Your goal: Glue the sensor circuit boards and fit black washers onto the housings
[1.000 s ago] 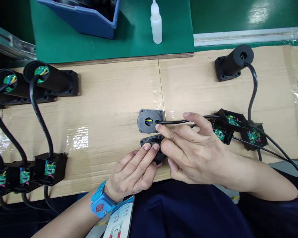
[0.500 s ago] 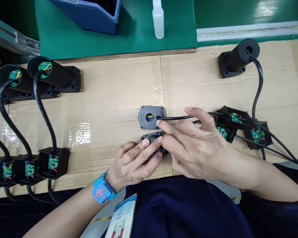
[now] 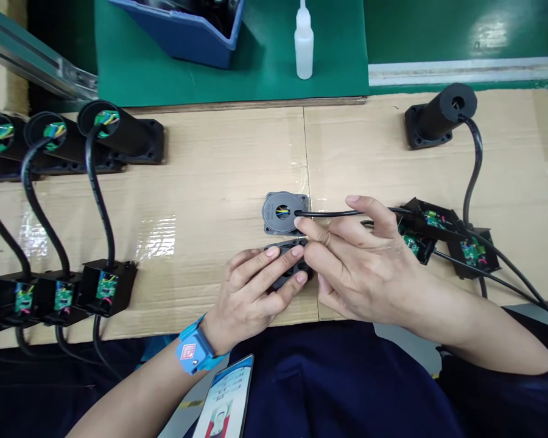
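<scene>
A black flanged housing (image 3: 283, 278) lies close to the cardboard's front edge, partly hidden by fingers. My left hand (image 3: 256, 286), blue strap at the wrist, grips it with fingertips over its top and the thumb on the near side. My right hand (image 3: 360, 255) is closed at the housing's right edge, fingers bent; what they pinch is hidden. Its index fingertip is by the cable exit of a second housing (image 3: 274, 214), which stands just beyond and has coloured wires in its round hole. From that housing a black cable (image 3: 329, 214) runs right, above my right hand.
At right lie open black boxes (image 3: 472, 250) with green circuit boards, cabled together, below an upright black tube (image 3: 438, 115). More wired tubes (image 3: 128, 137) and boxes (image 3: 107, 289) line the left. A blue bin (image 3: 201, 45) and white bottle (image 3: 304, 52) stand at the back.
The whole view has shifted slightly, so most things at the left and back appear further right. Both hands keep nearly the same hold at the near housing.
</scene>
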`<action>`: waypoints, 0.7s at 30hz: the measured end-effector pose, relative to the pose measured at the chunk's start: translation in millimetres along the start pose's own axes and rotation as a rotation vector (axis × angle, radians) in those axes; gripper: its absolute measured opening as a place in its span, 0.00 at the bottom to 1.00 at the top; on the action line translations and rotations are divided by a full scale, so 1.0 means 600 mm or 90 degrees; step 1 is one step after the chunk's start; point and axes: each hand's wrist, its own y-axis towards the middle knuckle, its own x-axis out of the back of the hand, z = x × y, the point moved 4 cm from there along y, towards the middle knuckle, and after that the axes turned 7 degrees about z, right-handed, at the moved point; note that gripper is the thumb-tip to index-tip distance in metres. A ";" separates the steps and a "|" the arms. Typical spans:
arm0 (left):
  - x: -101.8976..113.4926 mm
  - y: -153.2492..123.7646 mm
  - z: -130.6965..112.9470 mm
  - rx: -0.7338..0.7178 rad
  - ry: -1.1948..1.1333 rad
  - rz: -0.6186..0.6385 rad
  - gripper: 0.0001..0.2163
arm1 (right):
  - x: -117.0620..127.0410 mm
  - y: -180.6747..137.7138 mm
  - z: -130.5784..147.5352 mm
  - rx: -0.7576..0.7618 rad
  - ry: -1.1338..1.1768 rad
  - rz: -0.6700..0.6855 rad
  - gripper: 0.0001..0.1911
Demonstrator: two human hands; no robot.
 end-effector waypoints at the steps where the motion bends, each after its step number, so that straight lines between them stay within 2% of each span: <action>1: 0.000 -0.005 0.001 0.016 0.004 0.006 0.17 | -0.001 0.000 -0.001 -0.002 0.002 0.007 0.11; 4: 0.006 -0.020 0.004 0.086 0.037 0.000 0.18 | -0.001 0.000 -0.001 0.004 -0.001 -0.002 0.11; 6: 0.012 -0.027 0.002 0.101 0.074 -0.023 0.18 | 0.000 -0.001 0.000 0.014 -0.002 -0.019 0.11; 11: 0.022 -0.027 -0.002 0.097 0.098 -0.043 0.15 | 0.000 -0.001 -0.002 -0.005 -0.004 0.008 0.11; 15: 0.025 -0.016 0.001 0.090 0.104 -0.022 0.15 | 0.003 0.000 0.000 -0.002 -0.020 0.010 0.11; 21: 0.027 0.008 0.004 0.059 0.101 0.025 0.19 | 0.007 0.002 0.001 -0.009 -0.006 0.017 0.09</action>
